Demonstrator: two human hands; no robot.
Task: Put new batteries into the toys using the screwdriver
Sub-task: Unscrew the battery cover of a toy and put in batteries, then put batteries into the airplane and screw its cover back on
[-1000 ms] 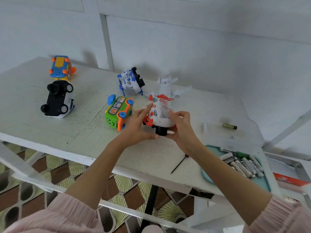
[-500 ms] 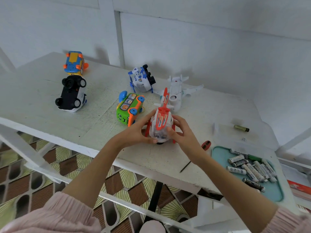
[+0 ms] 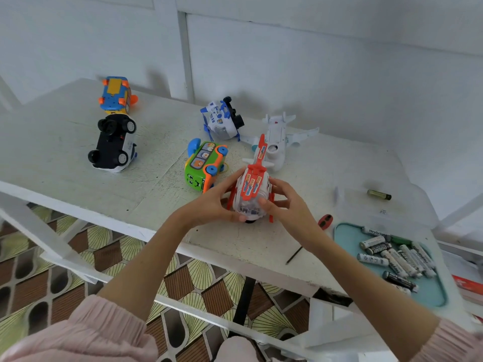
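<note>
Lowered since before, 1 helicopter (image 3: 251, 194) between 2 hands; 5 toys beyond.

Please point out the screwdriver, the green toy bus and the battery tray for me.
screwdriver (image 3: 325, 221), head view, on its red handle.
green toy bus (image 3: 193, 176), head view, on its green front.
battery tray (image 3: 345, 233), head view, on a bare teal corner.

We see soft, even daylight, bright with a cool bluish cast on the white wall (image 3: 313, 61). Toys on the white table (image 3: 65, 158) throw faint, diffuse shadows onto that wall behind them. No harsh glare. Wide-angle bending curves the table's edges; the pink sleeves (image 3: 78, 333) nearest us are blurred.
</note>
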